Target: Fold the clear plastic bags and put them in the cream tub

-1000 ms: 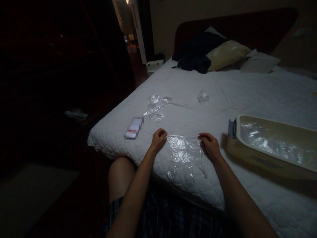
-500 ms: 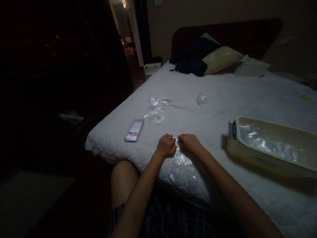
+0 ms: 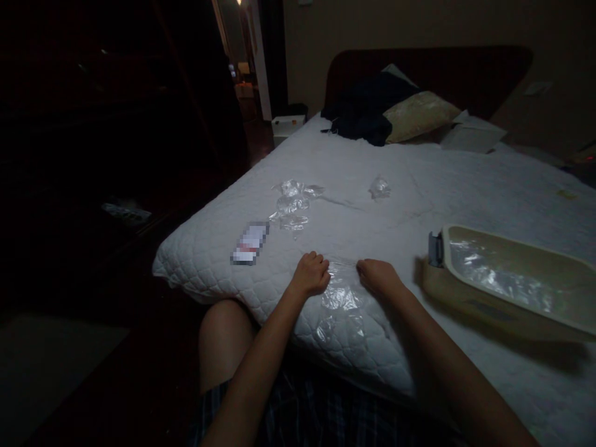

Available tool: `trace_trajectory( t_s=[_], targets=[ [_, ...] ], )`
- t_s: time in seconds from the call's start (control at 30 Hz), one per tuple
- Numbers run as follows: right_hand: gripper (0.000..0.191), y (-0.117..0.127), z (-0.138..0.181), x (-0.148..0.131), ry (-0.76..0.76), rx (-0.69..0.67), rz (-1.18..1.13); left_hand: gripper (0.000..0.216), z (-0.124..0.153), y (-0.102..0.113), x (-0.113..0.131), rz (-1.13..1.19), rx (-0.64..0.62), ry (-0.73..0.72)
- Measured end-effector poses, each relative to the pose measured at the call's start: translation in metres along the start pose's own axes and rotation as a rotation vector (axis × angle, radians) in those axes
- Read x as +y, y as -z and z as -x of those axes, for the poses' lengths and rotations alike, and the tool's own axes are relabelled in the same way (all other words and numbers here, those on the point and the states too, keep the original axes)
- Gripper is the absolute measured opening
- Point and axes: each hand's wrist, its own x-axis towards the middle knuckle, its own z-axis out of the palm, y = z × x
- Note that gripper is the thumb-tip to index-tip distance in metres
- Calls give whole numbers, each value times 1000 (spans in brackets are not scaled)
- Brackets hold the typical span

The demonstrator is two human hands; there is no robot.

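Observation:
A clear plastic bag (image 3: 342, 298) lies crinkled over the near edge of the bed, its top edge stretched between my two hands. My left hand (image 3: 311, 274) is closed on the bag's upper left corner. At the upper right corner, my right hand (image 3: 379, 276) pinches the same edge. Beyond my hands, more crumpled clear plastic bags (image 3: 292, 205) lie on the white quilted bedding (image 3: 223, 205). Another small crumpled bag (image 3: 379, 187) sits apart from them, farther right.
To my right stands a beige plastic bin (image 3: 493, 310) with a grey latch and shiny clear plastic inside. A phone-shaped object (image 3: 250, 243), its surface blurred out, lies left of my hands. Dark cloth (image 3: 358, 108) and a pale pillow (image 3: 421, 117) rest near the headboard (image 3: 484, 74).
My right hand has moved right, away from my left, and the bag's top edge between them is now spread wider. My left hand has hardly moved.

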Motion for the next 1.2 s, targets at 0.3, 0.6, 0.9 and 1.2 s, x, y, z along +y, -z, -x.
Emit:
trace_trajectory(
  t_s=[0.3,0.6,0.9,1.2],
  targets=[
    [25,-15,12,28,-36,121,-396,6,2,-1,0,60,59,56],
    [22,-45,23,57,-96,346,-1090,8,12,5,5,378,257,274],
    [28,-36,31,54,-222,98,-1288,16,24,14,-5,973,135,742],
    [31,-38,31,46,-201,4,-1373,26,10,9,-5,1288,-72,770]
  ],
)
